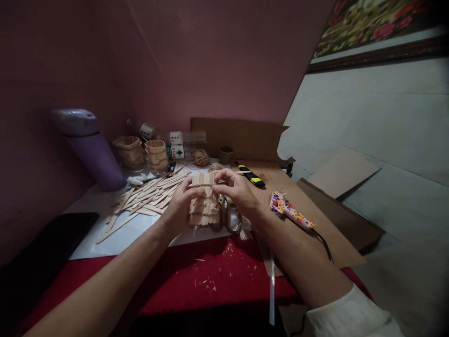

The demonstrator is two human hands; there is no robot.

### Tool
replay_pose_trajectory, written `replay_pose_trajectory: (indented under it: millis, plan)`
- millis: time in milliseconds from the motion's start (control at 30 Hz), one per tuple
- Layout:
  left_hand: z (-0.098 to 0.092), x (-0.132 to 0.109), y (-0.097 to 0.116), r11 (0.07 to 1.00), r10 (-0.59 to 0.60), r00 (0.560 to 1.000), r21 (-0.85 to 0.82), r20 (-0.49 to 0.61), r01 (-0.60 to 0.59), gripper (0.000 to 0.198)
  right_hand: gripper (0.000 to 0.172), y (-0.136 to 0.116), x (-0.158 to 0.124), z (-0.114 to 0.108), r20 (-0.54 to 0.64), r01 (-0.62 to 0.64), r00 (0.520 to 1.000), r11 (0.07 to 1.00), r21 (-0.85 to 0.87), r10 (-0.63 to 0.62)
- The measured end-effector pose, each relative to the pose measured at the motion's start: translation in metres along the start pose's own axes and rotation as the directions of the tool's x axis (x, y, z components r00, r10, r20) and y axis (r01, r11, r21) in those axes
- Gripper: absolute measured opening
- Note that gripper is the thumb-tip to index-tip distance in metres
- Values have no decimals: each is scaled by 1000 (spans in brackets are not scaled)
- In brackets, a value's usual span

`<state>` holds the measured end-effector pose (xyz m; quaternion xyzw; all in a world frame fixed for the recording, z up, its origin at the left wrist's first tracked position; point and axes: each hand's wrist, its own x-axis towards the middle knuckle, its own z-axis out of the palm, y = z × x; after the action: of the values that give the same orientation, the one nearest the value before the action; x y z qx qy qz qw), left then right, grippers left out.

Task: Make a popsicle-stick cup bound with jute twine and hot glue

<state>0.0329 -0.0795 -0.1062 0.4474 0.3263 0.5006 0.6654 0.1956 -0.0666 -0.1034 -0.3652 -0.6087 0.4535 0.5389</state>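
Note:
A small cup made of wooden craft sticks [204, 214], with scalloped edges and raised bands, is up in front of me over the near edge of the white sheet. My left hand [180, 203] grips it from the left, thumb across its front. On the upper right side, my right hand [235, 189] has thumb and fingers pinched at its edge. A pale stick [244, 172] pokes out beyond the right hand; whether the fingers hold it is unclear. Scissors [233, 217] lie just behind the cup, partly hidden by it and the right hand.
Loose craft sticks [147, 199] are heaped at left. Behind stand two stick cups [156, 157], [129, 152] and a purple bottle [94, 154]. A utility knife [250, 175] and flower-patterned glue gun [292, 213] lie on cardboard [326, 238]. Shavings dot the red cloth [168, 285].

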Motion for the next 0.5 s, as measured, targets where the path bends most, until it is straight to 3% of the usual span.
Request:
replay_pose_trajectory:
  millis: [300, 500]
  plan:
    - [-4, 6, -6, 994, 110, 994, 22, 20, -111, 69, 27, 0, -1, 4, 28, 28, 999, 999, -25, -28]
    - [-3, 3, -3, 996, 83, 996, 27, 31, -84, 61, 29, 0, -2, 5, 33, -6, 999, 1000, 3, 6]
